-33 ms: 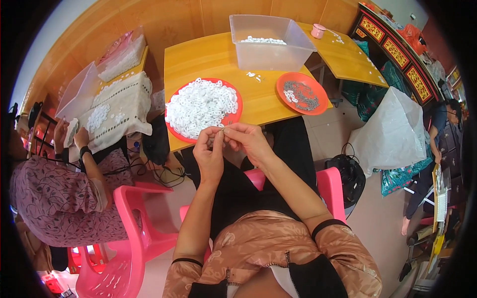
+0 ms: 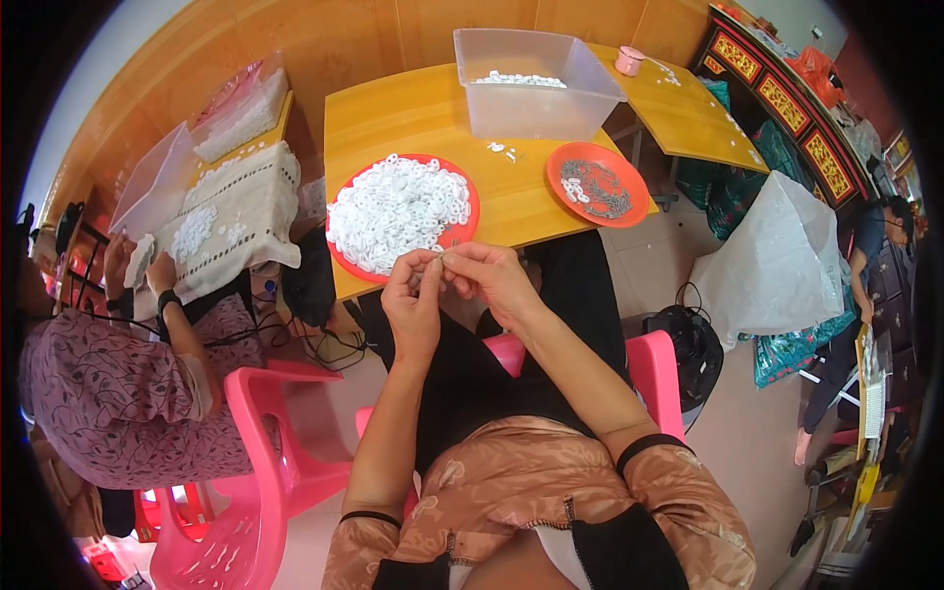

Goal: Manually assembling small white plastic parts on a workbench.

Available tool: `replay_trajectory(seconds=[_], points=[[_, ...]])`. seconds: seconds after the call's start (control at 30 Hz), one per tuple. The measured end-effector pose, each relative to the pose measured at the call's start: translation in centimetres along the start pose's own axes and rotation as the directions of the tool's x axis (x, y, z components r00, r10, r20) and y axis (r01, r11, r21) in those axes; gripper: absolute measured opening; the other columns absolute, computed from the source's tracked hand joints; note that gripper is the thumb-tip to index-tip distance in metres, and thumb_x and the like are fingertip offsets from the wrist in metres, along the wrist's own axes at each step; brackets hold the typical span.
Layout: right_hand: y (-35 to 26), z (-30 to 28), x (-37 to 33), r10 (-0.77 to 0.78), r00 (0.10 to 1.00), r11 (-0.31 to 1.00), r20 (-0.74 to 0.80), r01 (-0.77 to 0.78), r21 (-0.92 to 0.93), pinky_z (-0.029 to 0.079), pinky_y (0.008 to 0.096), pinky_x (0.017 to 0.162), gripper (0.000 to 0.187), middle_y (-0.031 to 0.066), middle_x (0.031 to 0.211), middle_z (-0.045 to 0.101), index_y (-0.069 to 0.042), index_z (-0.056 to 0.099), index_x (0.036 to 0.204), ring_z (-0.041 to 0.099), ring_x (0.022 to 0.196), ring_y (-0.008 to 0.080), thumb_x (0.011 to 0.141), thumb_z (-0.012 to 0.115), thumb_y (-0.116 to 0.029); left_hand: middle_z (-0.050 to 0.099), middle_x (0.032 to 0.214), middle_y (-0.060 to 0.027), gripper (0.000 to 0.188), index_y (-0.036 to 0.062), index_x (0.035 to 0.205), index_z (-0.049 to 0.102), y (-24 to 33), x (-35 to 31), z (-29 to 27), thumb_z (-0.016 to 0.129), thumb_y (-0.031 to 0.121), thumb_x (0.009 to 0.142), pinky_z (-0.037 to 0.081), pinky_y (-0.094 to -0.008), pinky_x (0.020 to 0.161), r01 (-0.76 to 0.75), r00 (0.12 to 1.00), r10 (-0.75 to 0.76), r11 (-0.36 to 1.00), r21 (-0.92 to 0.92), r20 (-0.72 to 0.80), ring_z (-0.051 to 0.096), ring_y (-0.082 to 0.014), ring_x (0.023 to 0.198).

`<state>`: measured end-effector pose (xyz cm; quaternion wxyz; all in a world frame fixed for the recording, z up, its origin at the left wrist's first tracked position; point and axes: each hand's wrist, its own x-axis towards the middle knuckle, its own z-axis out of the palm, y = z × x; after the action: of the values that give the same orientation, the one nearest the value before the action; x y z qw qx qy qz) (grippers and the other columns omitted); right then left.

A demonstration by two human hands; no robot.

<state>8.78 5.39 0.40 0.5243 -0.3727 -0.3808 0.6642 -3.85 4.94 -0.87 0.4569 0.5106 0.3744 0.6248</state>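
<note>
My left hand and my right hand meet fingertip to fingertip at the near edge of a red plate. Both are closed in a pinch; whatever lies between the fingers is too small to make out. The plate is heaped with small white oval plastic pieces, each with holes. To the right on the same table stands an orange-red plate. It carries many small grey metal pieces, along with several of the white pieces at its left side.
A clear plastic bin with white pieces stands at the back of the yellow table. Few loose pieces lie before it. At left, a person works at a cloth-covered table. Right are a white sack and black bag.
</note>
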Motion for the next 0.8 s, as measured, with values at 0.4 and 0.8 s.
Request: replay_trajectory(seconds=[0.4, 0.8], points=[[-1.0, -0.7, -0.1, 0.078, 0.995, 0.995, 0.055, -0.081, 0.055, 0.032, 0.0175, 0.048, 0.014, -0.0010, 0.067, 0.054, -0.002, 0.063, 0.086, 0.045, 0.054, 0.0048, 0.083, 0.062, -0.015, 0.061, 0.079, -0.0015, 0.015, -0.0007, 0.100, 0.060, -0.1, 0.3, -0.3, 0.056, 0.005, 0.087, 0.041, -0.0178, 0.059, 0.051, 0.994, -0.043, 0.996, -0.078, 0.099, 0.052, -0.0054, 0.066], [-0.4, 0.2, -0.6, -0.394, 0.919, 0.813, -0.020, 0.338, -0.473, 0.044, 0.0211, 0.055, 0.016, 0.0031, 0.071, 0.063, 0.001, 0.066, 0.090, 0.056, 0.059, 0.0070, 0.078, 0.067, -0.010, 0.063, 0.075, -0.0037, 0.011, -0.0024, 0.092, 0.060, -0.2, 0.2, -0.2, 0.059, 0.007, 0.086, 0.043, -0.0179, 0.055, 0.007, 1.000, -0.006, 0.999, 0.043, -0.023, 0.055, -0.0054, 0.062]])
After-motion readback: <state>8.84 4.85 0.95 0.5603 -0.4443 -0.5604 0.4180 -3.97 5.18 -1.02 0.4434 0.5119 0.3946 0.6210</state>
